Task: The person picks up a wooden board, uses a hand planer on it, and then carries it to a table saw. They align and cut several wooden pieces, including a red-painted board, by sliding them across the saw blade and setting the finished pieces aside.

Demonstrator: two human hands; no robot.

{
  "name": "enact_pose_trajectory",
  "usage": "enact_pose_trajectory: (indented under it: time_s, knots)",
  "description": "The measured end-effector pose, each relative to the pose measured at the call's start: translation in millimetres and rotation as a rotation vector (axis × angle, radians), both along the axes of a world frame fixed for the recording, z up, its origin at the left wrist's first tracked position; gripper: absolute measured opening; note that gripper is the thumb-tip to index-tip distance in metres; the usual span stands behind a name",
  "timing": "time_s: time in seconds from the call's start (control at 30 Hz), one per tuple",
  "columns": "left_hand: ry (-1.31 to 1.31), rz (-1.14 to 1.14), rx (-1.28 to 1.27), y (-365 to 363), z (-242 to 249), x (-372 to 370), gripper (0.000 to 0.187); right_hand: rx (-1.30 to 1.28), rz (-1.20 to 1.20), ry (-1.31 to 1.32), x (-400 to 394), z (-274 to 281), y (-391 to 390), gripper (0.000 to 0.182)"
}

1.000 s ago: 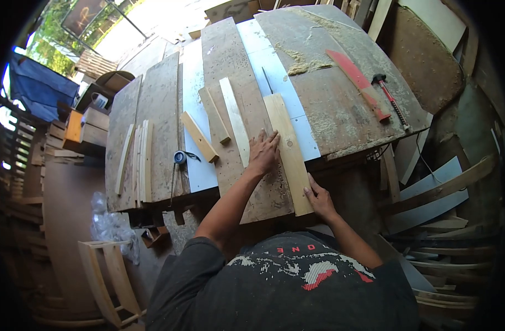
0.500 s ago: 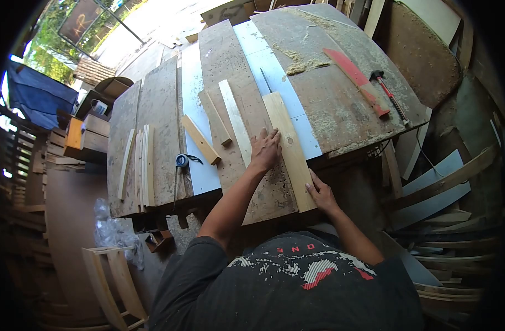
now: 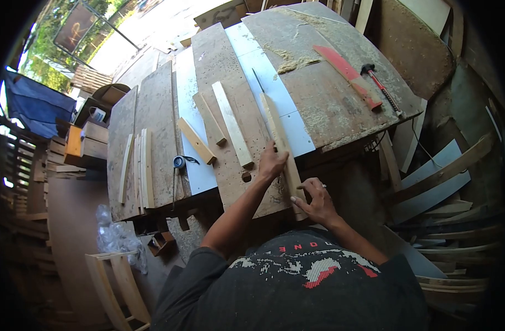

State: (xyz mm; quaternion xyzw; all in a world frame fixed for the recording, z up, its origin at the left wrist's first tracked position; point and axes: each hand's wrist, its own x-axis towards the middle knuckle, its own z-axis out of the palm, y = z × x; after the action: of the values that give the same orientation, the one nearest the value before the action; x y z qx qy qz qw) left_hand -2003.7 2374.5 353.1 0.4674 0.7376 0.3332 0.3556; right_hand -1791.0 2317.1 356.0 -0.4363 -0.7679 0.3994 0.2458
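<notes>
A pale wooden board (image 3: 277,131) stands tilted on its long edge on the worn workbench (image 3: 330,105), just behind a thin saw blade (image 3: 259,81) that sticks up from the white strip. My left hand (image 3: 272,163) grips the board near its middle. My right hand (image 3: 313,199) holds its near end at the bench's front edge. Left of the board lie three shorter wooden slats (image 3: 230,124).
A tape measure (image 3: 179,161) and a bundle of thin strips (image 3: 141,165) lie at the bench's left. A red-handled saw (image 3: 347,74) and a hammer (image 3: 380,85) rest at the right, near sawdust. Curved wooden pieces (image 3: 440,187) pile up on the right; a wooden frame (image 3: 112,281) stands lower left.
The board lay flat under both hands; now it is turned up onto its edge. Both hands have closed around it and drawn nearer to me.
</notes>
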Motion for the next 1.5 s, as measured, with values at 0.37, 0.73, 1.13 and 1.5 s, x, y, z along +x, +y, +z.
enact_pose_trajectory:
  time_s: [0.37,0.73,1.13,1.5]
  knots:
    - [-0.041,-0.042,0.019,-9,-38,-4,0.047,-0.642,-0.025,0.521,16,-58,-4,0.066]
    - [0.83,-0.329,-0.044,-11,-22,-2,0.066,-0.303,-0.079,0.175,2,-77,12,0.049]
    - [0.849,-0.283,-0.064,26,-28,-24,0.065,-0.276,-0.093,0.162,-27,-78,51,0.048]
    - [0.834,-0.311,-0.1,46,-18,-38,0.063,-0.288,-0.085,0.204,-41,-78,71,0.048]
